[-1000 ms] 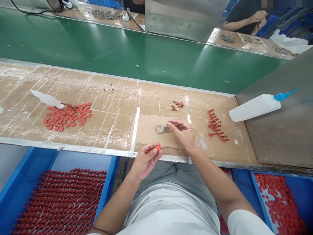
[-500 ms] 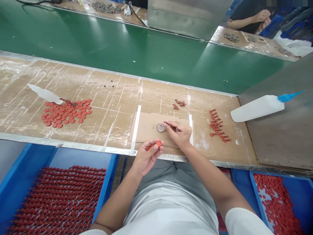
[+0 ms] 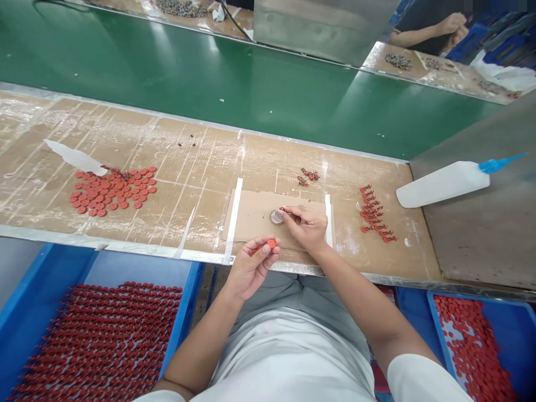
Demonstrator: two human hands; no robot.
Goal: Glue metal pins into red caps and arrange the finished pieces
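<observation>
Several red discs are in my left hand (image 3: 253,265), which is closed round them; a red disc (image 3: 271,244) shows between thumb and forefinger. My right hand (image 3: 307,226) pinches a small dark-red part (image 3: 283,210) over a small round metallic dish (image 3: 276,217). The dish rests on a cardboard sheet (image 3: 255,215) held down by white tape strips. Beyond the sheet lies a little heap of small red-and-dark parts (image 3: 309,176). Right of it, discs with small parts upright on them stand in a cluster (image 3: 372,215).
A white squeeze bottle (image 3: 444,185) with blue nozzle leans at the right metal wall. Red discs (image 3: 111,192) and a white pointed bottle (image 3: 75,157) lie left. Below are blue trays (image 3: 184,312) of red pieces. Behind runs a green belt (image 3: 188,84); a person's hands (image 3: 454,28) show beyond.
The view has shifted slightly. Both hands keep nearly the same position and grip, the right still at the dish.
</observation>
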